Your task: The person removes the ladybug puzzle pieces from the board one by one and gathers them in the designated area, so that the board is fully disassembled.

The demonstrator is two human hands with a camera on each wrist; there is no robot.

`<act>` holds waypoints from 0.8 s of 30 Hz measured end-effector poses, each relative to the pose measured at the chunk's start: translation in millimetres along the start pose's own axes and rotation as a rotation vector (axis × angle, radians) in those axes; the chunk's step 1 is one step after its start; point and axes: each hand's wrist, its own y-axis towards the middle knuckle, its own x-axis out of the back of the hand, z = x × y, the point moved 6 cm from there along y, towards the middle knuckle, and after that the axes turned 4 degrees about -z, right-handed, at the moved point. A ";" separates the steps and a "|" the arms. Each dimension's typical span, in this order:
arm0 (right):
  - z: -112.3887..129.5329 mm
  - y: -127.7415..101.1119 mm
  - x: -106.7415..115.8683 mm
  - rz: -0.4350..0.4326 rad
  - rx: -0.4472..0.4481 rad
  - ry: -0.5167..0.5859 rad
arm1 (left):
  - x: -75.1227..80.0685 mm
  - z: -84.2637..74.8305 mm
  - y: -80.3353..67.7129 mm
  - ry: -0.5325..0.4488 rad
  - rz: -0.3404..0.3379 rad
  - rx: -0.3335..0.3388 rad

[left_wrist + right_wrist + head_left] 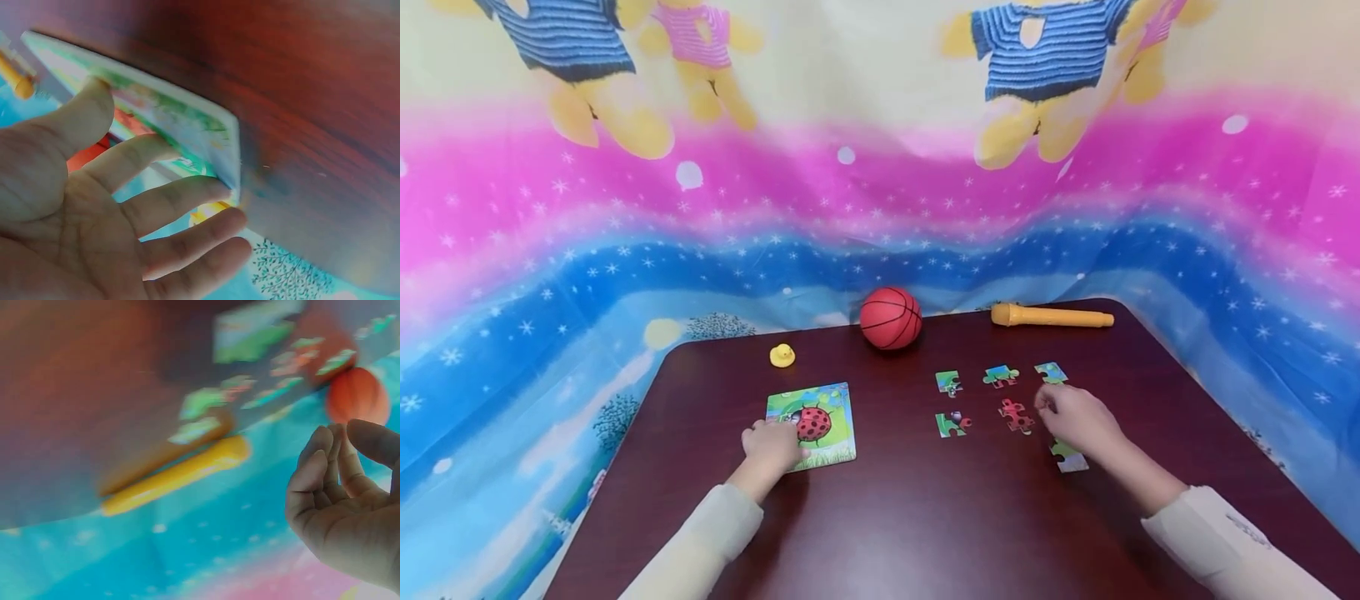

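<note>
Head view: the puzzle board (817,423) lay on the worktop (895,517), in front of the basketball (891,317).
Left hand (770,446): fingers (169,203) straight, slightly spread, resting on the board's near edge.
Right hand (1075,417): fingers loosely curled, empty, above loose puzzle pieces (1017,415) right of the board.

Ladybird puzzle board (820,421) flat, loose pieces (1000,376) right

Right hand (350,506): lower right of view, fingers (315,469) loosely curled, holding nothing. Yellow torch (178,475): left of hand, lying at dark bench (81,387) edge. Blurred puzzle pieces (250,394): above torch, on bench. Orange ball (356,394): directly above hand.
</note>
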 end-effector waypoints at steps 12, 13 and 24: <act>92.5 23.2 -33.1 -0.020 0.179 -0.105 | 3.6 17.2 2.5 -0.060 0.085 -0.116; 97.8 25.7 -35.4 -0.014 0.188 -0.108 | 2.4 18.6 2.9 -0.054 0.078 -0.120; 143.8 43.1 -49.3 0.026 0.241 -0.127 | -1.3 31.2 2.4 -0.121 -0.068 -0.080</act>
